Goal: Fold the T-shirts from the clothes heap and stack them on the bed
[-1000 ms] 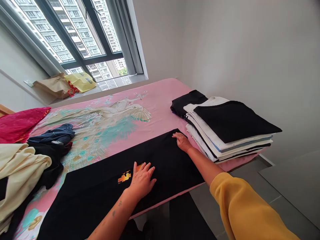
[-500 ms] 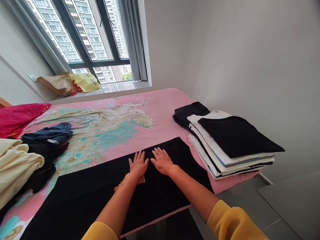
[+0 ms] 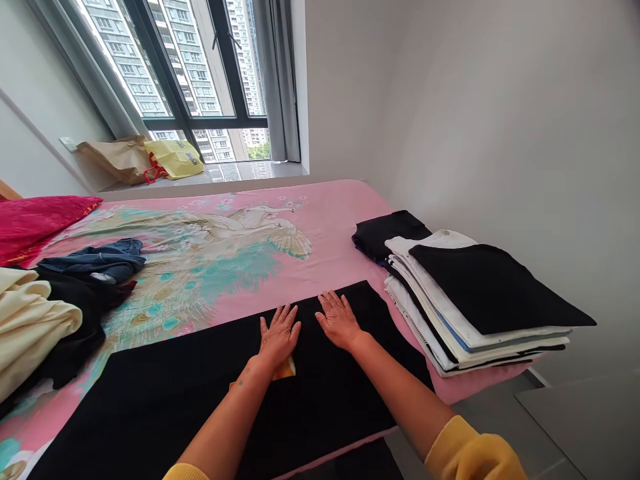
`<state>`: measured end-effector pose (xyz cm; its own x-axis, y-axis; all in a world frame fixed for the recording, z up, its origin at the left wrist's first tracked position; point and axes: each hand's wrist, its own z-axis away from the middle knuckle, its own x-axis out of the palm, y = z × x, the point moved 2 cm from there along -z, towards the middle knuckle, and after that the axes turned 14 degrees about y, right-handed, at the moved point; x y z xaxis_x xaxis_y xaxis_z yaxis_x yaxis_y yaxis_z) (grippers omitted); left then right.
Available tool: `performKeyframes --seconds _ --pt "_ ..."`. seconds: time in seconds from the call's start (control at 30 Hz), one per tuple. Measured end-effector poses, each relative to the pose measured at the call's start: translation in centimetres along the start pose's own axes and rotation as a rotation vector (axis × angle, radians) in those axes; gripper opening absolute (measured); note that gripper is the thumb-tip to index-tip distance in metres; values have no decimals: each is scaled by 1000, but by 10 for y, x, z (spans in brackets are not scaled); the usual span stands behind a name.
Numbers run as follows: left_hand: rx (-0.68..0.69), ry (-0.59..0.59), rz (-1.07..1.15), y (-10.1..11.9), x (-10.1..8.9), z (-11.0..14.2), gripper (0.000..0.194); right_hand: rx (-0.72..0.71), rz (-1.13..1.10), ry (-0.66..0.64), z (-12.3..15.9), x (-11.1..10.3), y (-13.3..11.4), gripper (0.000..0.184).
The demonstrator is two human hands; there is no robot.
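Note:
A long black garment (image 3: 200, 387) with a small orange print lies flat across the near edge of a pink bed sheet (image 3: 325, 220). My left hand (image 3: 279, 337) rests palm down on it, fingers spread, half covering the orange print. My right hand (image 3: 340, 321) lies flat on the cloth just to the right, fingers stretched out, a small gap between the two hands. Neither hand holds anything.
A stack of folded black and white clothes (image 3: 470, 300) sits at the right of the bed. Loose cream, black and blue garments (image 3: 55, 307) lie heaped at the left, beside a red cushion (image 3: 35, 223). Paper bags (image 3: 145, 160) rest on the window sill.
My right hand slid left from the garment's far right edge to beside my left hand. My left hand moved slightly up the cloth. The view shifted a little.

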<state>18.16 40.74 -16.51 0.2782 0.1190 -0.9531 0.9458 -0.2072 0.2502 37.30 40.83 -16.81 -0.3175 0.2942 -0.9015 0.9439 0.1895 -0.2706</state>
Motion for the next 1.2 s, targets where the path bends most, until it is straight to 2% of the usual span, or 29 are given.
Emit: performKeyframes --seconds 0.07,0.17,0.23,0.27,0.33,0.43,0.47,0.5,0.53,0.6,0.67,0.7,0.77,0.87,0.93,1.0,1.1,1.2 --pt "33 0 -30 -5 3 2 57 127 55 -75 -4 8 24 62" --pt "32 3 -65 -10 8 5 62 391 181 -88 -9 4 74 63" --pt "33 2 -73 -11 9 5 63 486 225 -85 -11 -5 92 62" --pt "35 -3 -76 -11 9 5 63 514 240 -77 -11 -9 93 62" --pt "35 -14 -81 -10 9 4 64 480 249 -19 -8 -15 81 62" --pt "32 -31 -94 -9 8 3 67 184 152 51 3 -13 48 59" --pt "35 -36 -99 -9 8 3 69 96 114 32 7 -11 41 58" --pt "39 -42 -103 -9 8 3 71 66 95 -7 11 -9 38 57" --pt "44 -50 -106 -10 8 4 73 102 100 -60 15 -9 41 57" --pt "52 -66 -107 -11 8 4 75 275 154 -144 20 -12 56 58" --pt "49 -76 -102 -12 6 3 74 417 204 -170 22 -23 71 60" --pt "43 -82 -97 -11 4 2 73 433 212 -153 22 -29 73 61" --pt "23 -113 -82 -6 -3 -3 71 376 194 -60 21 -39 65 61" --pt "-10 -163 -66 13 -16 -8 63 222 117 56 28 -42 26 60" --pt "10 -162 -56 30 -22 -4 54 165 72 49 39 -35 2 59" --pt "109 -151 -31 43 -22 10 50 124 46 8 53 -28 -9 60" --pt "313 -157 -3 44 -20 36 50 72 60 -101 75 -26 5 60" --pt "347 -163 -33 31 -22 51 52 146 159 -196 87 -37 34 59"
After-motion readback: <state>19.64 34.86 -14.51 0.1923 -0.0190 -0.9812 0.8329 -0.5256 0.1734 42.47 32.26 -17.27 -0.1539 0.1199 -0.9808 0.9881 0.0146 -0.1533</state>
